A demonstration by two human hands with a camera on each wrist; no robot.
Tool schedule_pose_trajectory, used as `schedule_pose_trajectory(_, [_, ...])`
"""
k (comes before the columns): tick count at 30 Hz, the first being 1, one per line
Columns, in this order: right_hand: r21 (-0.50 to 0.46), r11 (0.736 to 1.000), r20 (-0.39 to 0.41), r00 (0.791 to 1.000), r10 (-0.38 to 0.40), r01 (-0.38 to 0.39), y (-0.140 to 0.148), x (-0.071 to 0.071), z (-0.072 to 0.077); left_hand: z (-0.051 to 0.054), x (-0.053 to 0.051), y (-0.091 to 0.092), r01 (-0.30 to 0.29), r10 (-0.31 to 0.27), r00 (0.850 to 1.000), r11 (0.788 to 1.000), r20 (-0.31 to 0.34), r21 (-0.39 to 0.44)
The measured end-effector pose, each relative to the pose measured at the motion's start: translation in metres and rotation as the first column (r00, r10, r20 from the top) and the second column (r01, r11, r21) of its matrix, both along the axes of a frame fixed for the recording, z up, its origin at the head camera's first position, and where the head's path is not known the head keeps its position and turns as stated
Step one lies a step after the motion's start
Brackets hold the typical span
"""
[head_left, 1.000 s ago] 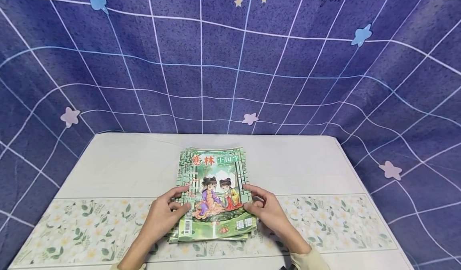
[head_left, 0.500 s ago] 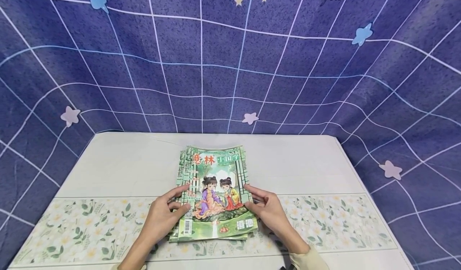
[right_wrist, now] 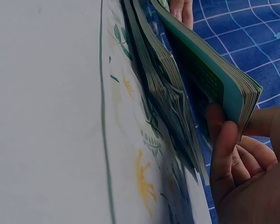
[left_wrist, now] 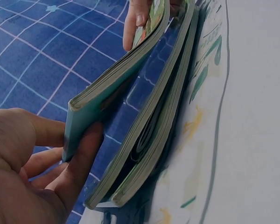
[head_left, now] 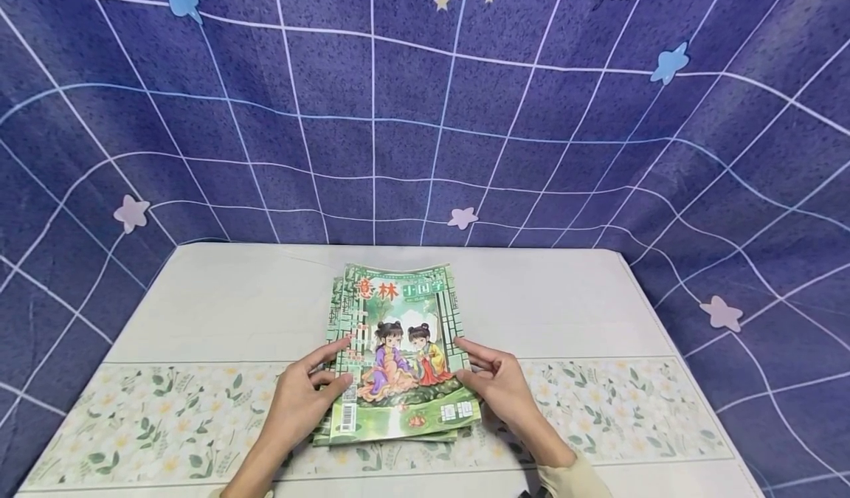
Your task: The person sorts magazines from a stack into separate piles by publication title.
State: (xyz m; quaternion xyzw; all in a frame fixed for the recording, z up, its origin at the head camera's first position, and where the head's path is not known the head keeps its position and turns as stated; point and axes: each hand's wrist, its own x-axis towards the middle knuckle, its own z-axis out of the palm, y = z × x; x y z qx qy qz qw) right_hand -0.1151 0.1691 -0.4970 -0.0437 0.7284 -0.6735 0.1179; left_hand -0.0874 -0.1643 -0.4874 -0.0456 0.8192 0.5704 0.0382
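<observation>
**Blue grid fabric point(head_left: 425, 144) behind a white worktop point(head_left: 226, 291), magazine held up in both hands**

Background is all draped fabric, purple-blue with pale lines, filling the head view along the top and both sides. Worktop's white with a floral band point(head_left: 611, 402) running across it. On that sits a loose stack of lower magazines point(head_left: 337, 313), poking out at the left and bottom of the top magazine point(head_left: 405, 365).

From the head cam that top one looks like it's just lying on the pile. Nope: both wrist cams show a clear gap under its side edges, plus a teal underside you can't see from above. Can't tell whether its far edge touches anything. Right wrist cam also catches bent page corners in the lower magazines.

Left hand point(head_left: 300, 395) has its grip pinched on the top magazine's left edge, and the right hand point(head_left: 506, 387) does the same on the right edge. Each wrist cam shows fingers tucked underneath.

Smaller stuff, head view only: a cream sleeve point(head_left: 572, 479) on the right arm, red title characters point(head_left: 377, 290) on the cover, and a barcode point(head_left: 348, 417) near the bottom left corner.
</observation>
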Motion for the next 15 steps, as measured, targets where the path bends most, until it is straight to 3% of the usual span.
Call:
schedule_pose_trajectory(7, [0.039,0.999,-0.015,1.0,0.017,-0.017,0.0028,0.0013,0.0012,0.0034,0.0007,0.0022,-0.004,0.004,1.0,1.0,-0.009,0.006])
schedule_pose_trajectory(15, [0.028,1.0,-0.034,0.999,-0.014,0.015,0.0041,0.0006,0.0035,0.005,0.001,0.0065,-0.012,0.012,1.0,1.0,-0.028,0.008])
